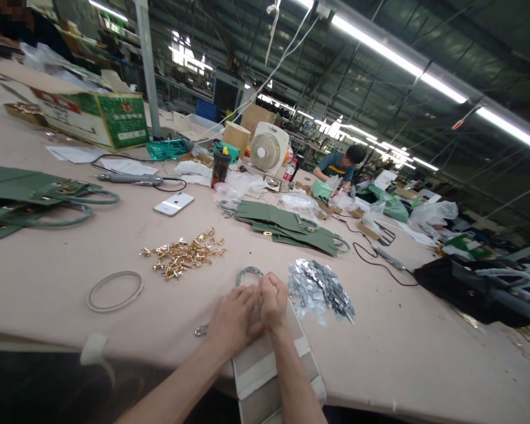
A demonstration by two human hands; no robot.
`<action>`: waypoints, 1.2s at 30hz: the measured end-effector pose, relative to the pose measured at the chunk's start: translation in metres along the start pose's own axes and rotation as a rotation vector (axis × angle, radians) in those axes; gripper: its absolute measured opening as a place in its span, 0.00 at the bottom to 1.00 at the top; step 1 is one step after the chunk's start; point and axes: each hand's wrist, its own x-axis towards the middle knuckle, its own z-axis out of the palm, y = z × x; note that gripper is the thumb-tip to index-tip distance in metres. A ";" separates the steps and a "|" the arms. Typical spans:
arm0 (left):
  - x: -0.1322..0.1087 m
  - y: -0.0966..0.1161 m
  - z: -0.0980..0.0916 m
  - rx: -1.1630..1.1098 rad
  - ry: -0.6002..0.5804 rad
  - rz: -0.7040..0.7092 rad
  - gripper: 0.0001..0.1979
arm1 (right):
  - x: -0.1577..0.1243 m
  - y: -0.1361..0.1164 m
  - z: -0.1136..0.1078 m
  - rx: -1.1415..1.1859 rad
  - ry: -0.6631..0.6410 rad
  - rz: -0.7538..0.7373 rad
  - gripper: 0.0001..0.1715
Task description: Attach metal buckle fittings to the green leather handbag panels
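A bag panel (287, 371) with its pale side up lies at the table's front edge and hangs over it. Its wrapped green handle (249, 271) loops out beyond my hands. My left hand (232, 318) is closed on the bag's top part, with fingers bent and pressed together. Right against it, my right hand (272, 300) is curled into a fist over the same spot. What the right fingers hold, if anything, is hidden. A small metal piece (201, 330) lies left of my left hand. A heap of flat silver metal plates (320, 288) lies to the right of my right hand.
Gold metal fittings (188, 253) and a tape ring (115, 291) lie left. Beyond are green bag pieces (287, 224), a phone (174, 204), a tumbler (221, 168) and a fan (267, 150). A corded tool (393, 259) and black bag (481, 288) lie right. A person (338, 165) works behind.
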 end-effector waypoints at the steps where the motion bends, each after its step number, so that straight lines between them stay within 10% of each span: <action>1: 0.000 0.000 0.000 0.003 -0.002 -0.008 0.30 | 0.000 -0.002 -0.001 0.056 0.004 -0.006 0.24; 14: 0.002 -0.012 0.009 -0.159 0.045 0.058 0.35 | -0.016 0.024 0.001 0.124 0.068 -0.030 0.24; 25: -0.020 -0.060 -0.035 -0.691 -0.094 -0.092 0.20 | -0.023 0.016 0.002 0.262 0.192 -0.063 0.23; 36: -0.010 -0.045 -0.029 -0.464 -0.057 -0.195 0.16 | -0.028 -0.010 0.012 0.326 0.320 0.058 0.22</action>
